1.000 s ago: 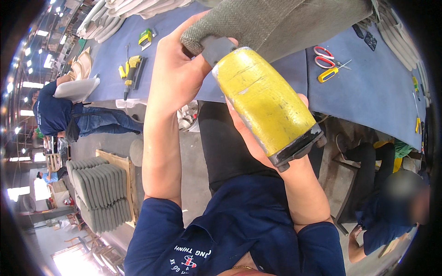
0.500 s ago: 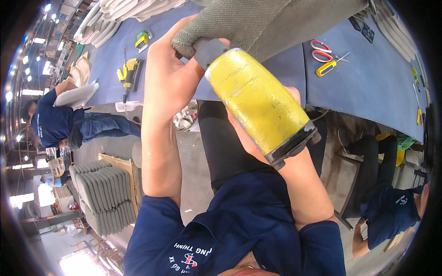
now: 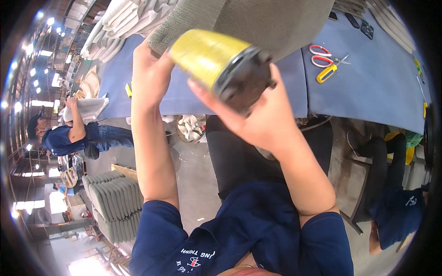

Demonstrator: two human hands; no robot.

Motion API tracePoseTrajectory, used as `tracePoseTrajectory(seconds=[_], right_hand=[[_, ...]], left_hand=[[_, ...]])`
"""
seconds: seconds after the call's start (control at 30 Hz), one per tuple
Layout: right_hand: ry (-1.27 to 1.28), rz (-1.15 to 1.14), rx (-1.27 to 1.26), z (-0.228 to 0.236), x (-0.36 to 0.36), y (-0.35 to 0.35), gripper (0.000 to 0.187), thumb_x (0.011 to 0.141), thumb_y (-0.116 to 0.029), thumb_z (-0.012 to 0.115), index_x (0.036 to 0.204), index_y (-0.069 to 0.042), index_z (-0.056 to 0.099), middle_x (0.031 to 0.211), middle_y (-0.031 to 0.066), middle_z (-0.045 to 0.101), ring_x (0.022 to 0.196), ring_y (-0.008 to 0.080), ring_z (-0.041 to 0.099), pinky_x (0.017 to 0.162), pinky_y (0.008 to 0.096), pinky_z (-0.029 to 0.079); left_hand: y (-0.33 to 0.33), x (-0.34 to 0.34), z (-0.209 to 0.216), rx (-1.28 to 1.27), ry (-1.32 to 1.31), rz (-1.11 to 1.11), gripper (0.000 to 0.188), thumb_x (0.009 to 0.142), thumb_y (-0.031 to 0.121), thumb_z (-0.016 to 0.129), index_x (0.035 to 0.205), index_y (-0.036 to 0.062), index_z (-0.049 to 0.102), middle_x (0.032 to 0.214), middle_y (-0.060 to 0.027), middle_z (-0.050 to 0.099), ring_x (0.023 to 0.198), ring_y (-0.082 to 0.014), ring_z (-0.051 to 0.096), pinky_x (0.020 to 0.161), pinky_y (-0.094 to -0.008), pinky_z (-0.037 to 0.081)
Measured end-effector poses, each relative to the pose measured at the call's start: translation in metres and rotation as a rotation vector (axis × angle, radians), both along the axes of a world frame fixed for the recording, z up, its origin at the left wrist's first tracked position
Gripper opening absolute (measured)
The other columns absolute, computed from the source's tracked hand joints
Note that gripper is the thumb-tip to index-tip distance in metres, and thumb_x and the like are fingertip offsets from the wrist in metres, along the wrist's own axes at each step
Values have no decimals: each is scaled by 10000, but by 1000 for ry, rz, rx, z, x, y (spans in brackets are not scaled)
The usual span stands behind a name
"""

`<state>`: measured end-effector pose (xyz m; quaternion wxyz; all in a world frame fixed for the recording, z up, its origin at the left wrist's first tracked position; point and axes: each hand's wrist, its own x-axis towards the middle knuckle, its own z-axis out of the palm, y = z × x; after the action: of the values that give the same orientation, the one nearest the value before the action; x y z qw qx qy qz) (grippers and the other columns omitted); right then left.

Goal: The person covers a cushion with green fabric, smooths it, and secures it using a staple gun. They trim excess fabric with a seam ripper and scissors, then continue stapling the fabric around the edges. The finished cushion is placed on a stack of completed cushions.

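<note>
My right hand (image 3: 269, 117) is wrapped round a yellow staple gun (image 3: 207, 53) with a black end cap, slightly blurred by motion. The front of the gun is out of sight against a grey-green upholstered panel (image 3: 281, 27) raised above the table. At the panel's left edge my left hand (image 3: 151, 73) grips the fabric, its fingertips hidden behind it. Right of the gun, red-and-white scissors (image 3: 321, 56) lie on the table beside a yellow-handled screwdriver (image 3: 327, 73).
The blue-covered table (image 3: 368, 87) runs across in front of me. Pale covers (image 3: 131, 20) are piled at the far left. Below the table edge stands a basket of scraps (image 3: 190, 129). Stacked grey pads (image 3: 115, 202) stand on the floor. One person (image 3: 69, 135) works left, another (image 3: 400, 211) sits right.
The staple gun has moved up and left along the panel, its black end turned more toward me. The panel and my left hand have shifted left.
</note>
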<state>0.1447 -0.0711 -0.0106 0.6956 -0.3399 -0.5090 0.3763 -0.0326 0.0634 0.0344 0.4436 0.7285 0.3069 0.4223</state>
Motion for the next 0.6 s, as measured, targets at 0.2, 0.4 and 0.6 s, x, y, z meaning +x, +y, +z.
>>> tracePoseTrajectory(seconds=[0.2,0.4,0.6], right_hand=[[7,-135,-432,-18,88,-14,359,983,-277,853,1192,-1,760,904,9,726,769,103,663,684,269,514],[-683,-714,-668,-126,259,-24,533,1001,-241,758,1471,-19,644,1084,155,763,952,272,737,823,387,559],[-1088,-959,-1103,-191,385,-37,712,973,-150,690,1663,-204,523,1395,293,717,1275,480,697,1074,534,549]], left_hand=[[39,-2,-7,46,-62,112,604,1035,358,811,1445,-65,676,1343,-129,754,1264,-218,674,1135,-382,485],[51,-7,-8,-47,-56,144,680,1033,374,809,1523,-41,587,1444,-128,708,1321,-218,666,1145,-393,494],[35,12,-18,-25,-194,176,612,1012,367,831,1418,-65,677,1316,-121,762,1213,-197,685,1133,-387,473]])
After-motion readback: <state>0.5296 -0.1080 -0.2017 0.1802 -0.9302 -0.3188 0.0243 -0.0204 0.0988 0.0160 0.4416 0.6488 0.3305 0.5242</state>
